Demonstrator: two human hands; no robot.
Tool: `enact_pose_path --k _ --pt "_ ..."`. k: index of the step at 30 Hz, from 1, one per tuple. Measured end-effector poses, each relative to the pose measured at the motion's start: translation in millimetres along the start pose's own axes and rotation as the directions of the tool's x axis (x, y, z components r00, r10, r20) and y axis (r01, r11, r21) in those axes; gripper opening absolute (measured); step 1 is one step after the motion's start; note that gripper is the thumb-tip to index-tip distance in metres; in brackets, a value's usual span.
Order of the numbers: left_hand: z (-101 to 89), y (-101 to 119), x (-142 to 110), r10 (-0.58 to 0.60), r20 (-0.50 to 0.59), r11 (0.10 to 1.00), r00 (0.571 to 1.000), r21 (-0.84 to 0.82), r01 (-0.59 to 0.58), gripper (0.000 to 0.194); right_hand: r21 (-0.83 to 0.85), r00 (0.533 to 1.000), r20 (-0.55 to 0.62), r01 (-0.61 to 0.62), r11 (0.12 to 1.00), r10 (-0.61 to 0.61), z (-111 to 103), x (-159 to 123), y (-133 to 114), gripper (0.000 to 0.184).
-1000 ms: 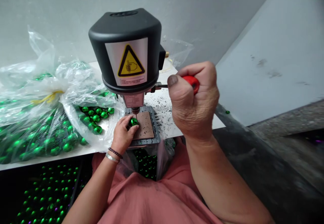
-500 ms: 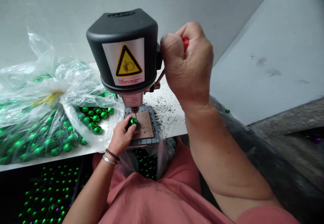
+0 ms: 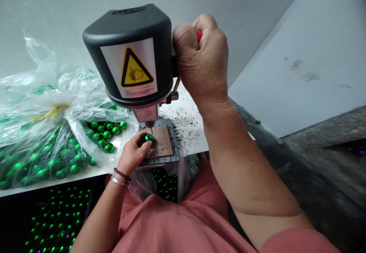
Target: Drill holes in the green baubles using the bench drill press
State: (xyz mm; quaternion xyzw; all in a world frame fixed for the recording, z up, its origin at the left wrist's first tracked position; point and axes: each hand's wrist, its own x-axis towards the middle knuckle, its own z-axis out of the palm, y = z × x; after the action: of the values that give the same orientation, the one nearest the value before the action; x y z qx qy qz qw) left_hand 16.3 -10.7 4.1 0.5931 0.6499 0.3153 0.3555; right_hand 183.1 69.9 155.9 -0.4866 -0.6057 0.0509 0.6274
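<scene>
A black drill press (image 3: 126, 50) with a yellow hand-warning label stands in front of me. My right hand (image 3: 201, 58) is wrapped around its red-ended feed lever (image 3: 199, 36), to the right of the motor housing. Down on the brown board (image 3: 161, 140) of the drill base, my left hand (image 3: 134, 152) pinches a shiny green ball (image 3: 148, 137) between thumb and fingers. The thin drill bit (image 3: 152, 130) points down right at the ball; whether it touches the ball I cannot tell.
Clear plastic bags (image 3: 80, 131) full of green balls lie on the white table (image 3: 188, 125) at left. Dark shavings are scattered right of the base. Below the table are a dark tray of green balls (image 3: 54, 218) and an open bag with more (image 3: 166, 184).
The view has shifted a little, so the drill press and my right hand appear further left and higher. Both hands keep their grips on the lever and the ball.
</scene>
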Motion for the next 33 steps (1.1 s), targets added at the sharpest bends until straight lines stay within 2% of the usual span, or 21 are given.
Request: enact_pose_path --k 5,12,15,22,28,33 --pt "0.5 6 2 0.021 -0.012 0.998 1.0 0.052 -0.02 0.034 0.021 1.0 0.012 -0.008 1.0 0.008 0 0 0 0.03" --pt "-1.2 12 10 0.108 0.046 0.951 0.993 0.287 -0.117 0.034 0.06 1.0 0.019 0.005 0.998 -0.007 -1 -1 1 0.031" --pt "-2.5 11 13 0.118 0.056 0.932 0.991 0.338 -0.13 0.038 0.076 1.0 0.013 0.006 0.997 -0.007 -2 -1 1 0.03" --pt "-7.7 5 18 0.054 0.081 0.962 0.995 0.263 -0.074 0.044 0.108 1.0 0.018 0.002 0.994 -0.004 -1 -2 2 0.03" --pt "-11.0 -2 20 -0.009 0.107 0.992 0.994 0.128 -0.005 0.04 0.1 1.0 0.031 -0.001 0.995 -0.002 -2 0 2 0.031" --pt "-11.4 -1 21 -0.011 0.111 0.989 0.994 0.149 -0.005 0.041 0.107 0.999 0.032 0.005 0.994 -0.009 -2 -2 2 0.032"
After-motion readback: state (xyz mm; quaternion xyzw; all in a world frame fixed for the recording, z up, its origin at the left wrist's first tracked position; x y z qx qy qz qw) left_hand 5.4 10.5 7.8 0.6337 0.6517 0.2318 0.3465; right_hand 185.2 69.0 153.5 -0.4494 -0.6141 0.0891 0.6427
